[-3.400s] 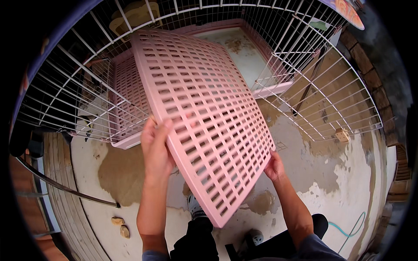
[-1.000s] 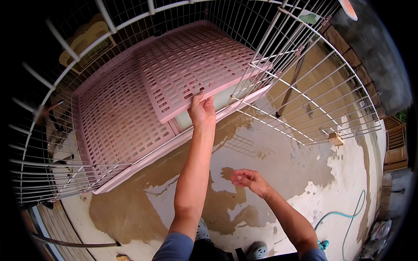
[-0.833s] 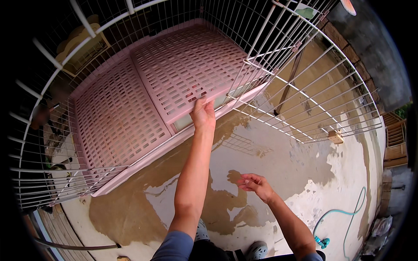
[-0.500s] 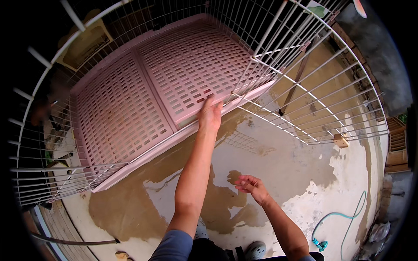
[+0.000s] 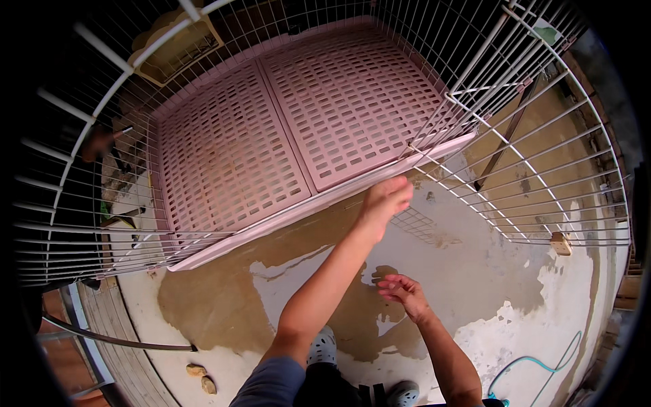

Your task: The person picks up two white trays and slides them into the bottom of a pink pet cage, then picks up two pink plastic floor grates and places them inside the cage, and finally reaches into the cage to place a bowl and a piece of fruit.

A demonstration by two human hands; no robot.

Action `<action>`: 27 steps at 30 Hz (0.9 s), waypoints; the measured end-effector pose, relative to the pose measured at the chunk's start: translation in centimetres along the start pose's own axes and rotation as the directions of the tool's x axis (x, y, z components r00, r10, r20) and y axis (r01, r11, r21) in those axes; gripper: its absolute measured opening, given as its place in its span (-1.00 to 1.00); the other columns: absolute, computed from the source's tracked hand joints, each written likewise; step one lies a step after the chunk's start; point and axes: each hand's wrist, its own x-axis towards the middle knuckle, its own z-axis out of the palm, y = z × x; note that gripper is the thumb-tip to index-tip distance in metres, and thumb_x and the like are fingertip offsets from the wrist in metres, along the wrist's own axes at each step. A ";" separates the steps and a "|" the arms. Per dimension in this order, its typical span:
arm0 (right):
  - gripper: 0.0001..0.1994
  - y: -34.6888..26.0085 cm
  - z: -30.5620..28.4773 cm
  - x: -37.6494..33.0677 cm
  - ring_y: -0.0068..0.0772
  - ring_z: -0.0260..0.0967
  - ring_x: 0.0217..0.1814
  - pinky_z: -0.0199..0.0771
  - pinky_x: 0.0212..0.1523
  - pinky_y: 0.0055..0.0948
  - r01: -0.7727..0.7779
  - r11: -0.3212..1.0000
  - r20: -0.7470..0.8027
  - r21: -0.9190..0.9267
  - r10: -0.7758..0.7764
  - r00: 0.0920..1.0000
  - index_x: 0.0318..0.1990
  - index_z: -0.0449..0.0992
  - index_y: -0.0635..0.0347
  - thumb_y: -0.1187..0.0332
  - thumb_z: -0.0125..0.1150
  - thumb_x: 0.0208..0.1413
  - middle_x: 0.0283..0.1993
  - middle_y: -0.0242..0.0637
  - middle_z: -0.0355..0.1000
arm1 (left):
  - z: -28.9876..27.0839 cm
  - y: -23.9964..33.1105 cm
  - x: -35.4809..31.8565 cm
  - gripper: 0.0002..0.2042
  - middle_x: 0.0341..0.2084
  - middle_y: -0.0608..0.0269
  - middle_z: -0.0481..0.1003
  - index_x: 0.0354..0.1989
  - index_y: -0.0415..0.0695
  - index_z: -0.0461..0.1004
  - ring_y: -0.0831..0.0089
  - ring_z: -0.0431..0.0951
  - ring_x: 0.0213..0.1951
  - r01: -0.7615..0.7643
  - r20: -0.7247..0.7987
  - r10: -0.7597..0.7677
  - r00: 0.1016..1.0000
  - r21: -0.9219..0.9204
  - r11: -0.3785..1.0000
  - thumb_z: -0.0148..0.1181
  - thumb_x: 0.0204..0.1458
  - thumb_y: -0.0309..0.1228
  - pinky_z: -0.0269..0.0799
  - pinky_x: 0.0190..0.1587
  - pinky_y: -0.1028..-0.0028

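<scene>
Two pink slotted floor panels (image 5: 234,152) lie side by side in the pink base tray (image 5: 251,239) of a white wire cage. My left hand (image 5: 388,202) is just in front of the tray's front rim, holding nothing, its fingers stretched toward the right and slightly blurred. Lower down, my right hand (image 5: 405,296) hangs over the wet floor with nothing in it, its fingers loosely bent and apart. To the right, the cage's wire door (image 5: 529,169) stands swung outward.
Wet patches cover much of the concrete floor (image 5: 495,339). A teal hose (image 5: 536,359) lies at the lower right. Two small stones (image 5: 203,376) sit near wooden boards (image 5: 129,339) at the lower left. A wooden block (image 5: 561,244) is at the door's lower corner.
My left hand has let go of the right panel's front edge and drawn back. That panel's front edge has settled lower in the tray. The whole view has shifted, placing the cage farther right.
</scene>
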 end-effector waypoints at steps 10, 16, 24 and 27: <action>-0.70 2.9 0.6 0.4 -0.37 0.45 -0.07 0.44 -0.05 -0.50 -0.033 0.999 0.116 -0.034 0.037 0.993 0.05 0.37 0.20 0.36 0.09 0.17 -0.04 -0.18 0.45 | -11.6 2.9 -1.4 -0.57 0.13 0.02 0.29 0.04 -0.27 0.37 0.12 0.21 0.21 -0.019 0.100 0.621 0.778 0.991 -0.136 0.08 0.03 -0.28 0.13 0.20 0.22; -0.68 1.8 0.8 0.1 -0.39 0.41 -0.04 0.41 -0.02 -0.46 -0.068 0.995 0.185 -0.073 0.081 0.979 0.07 0.35 0.21 0.49 0.03 0.14 -0.04 -0.22 0.44 | -12.4 2.5 -0.1 -0.53 0.19 0.06 0.24 0.06 -0.23 0.38 0.15 0.14 0.26 -0.013 0.123 0.391 0.912 0.962 -0.272 -0.07 0.11 -0.13 0.04 0.24 0.18; -0.69 -3.0 -8.5 -3.7 -0.48 0.41 -0.16 0.43 -0.10 -0.50 0.224 0.790 0.212 -0.571 -0.121 0.970 -0.02 0.41 0.28 0.64 -0.01 0.05 -0.15 -0.22 0.46 | -11.2 1.7 -2.0 -0.51 0.21 0.01 0.17 0.12 -0.18 0.31 0.13 0.10 0.27 0.007 0.144 0.552 0.821 0.965 -0.261 0.11 0.01 -0.25 -0.06 0.27 0.09; -0.71 -5.7 -16.2 -8.1 -0.52 0.42 -0.20 0.45 -0.17 -0.54 0.144 0.756 0.000 -0.639 -0.187 0.982 -0.02 0.40 0.27 0.62 -0.03 0.08 -0.18 -0.23 0.46 | -9.9 0.3 -6.2 -0.45 0.23 -0.09 0.11 0.16 -0.18 0.25 0.01 0.04 0.28 -0.039 0.165 0.615 0.771 0.977 -0.212 0.19 -0.08 -0.38 -0.08 0.28 0.07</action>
